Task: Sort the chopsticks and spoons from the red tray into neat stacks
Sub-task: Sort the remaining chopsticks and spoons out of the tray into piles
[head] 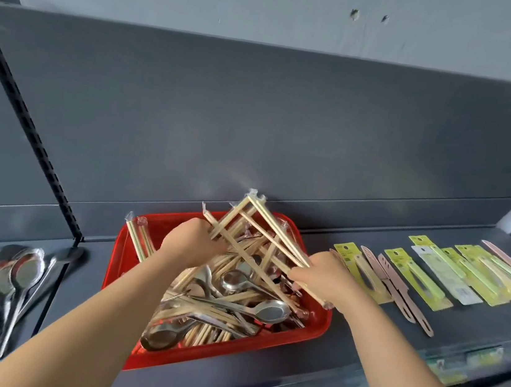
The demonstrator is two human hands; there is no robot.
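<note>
Shelf (84, 320) carries red tray (119, 260), heaped with mixed chopsticks (262, 233) and spoons (268, 308). Left hand (189, 243) and right hand (321, 273): each grip closed round wrapped chopstick pairs, crossed tangle held above heap, probably to square ends. Sorted spoon stack (10, 271) lies left of tray.

The red tray (122, 260) is glossy, smooth plastic. The chopsticks (256, 226) look like pale matt wood, each pair sealed in a clear, crinkled plastic sleeve. The spoons (268, 310) in the tray and the spoon stack (23, 270) are polished, mirror-bright metal. The shelf (355, 235) is smooth, matt dark grey. The yellow-green packs (412, 272) carry a slight sheen.
</note>
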